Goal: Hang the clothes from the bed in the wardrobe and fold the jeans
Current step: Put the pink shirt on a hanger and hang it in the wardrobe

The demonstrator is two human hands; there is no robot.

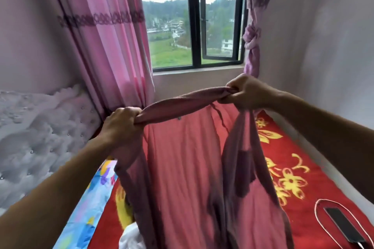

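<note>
A pink-mauve garment (188, 168) hangs in the air over the bed, stretched between both fists. My left hand (121, 125) grips its bunched top edge at the left, and my right hand (244, 93) grips the bunched top edge at the right, higher up. The cloth falls down between my arms with darker sleeves or side panels on either side. Beneath it lies the red blanket (303, 168) with yellow flower patterns. A bit of white cloth (131, 236) shows on the bed at the bottom, partly hidden by the garment. No jeans or wardrobe are in view.
A grey tufted headboard (40, 137) stands at the left. Pink curtains (105, 36) flank a window (194, 26) straight ahead. A blue patterned sheet (91, 198) lies along the bed's left side. A dark phone (344, 226) with a white cable rests at the lower right. The wall is close on the right.
</note>
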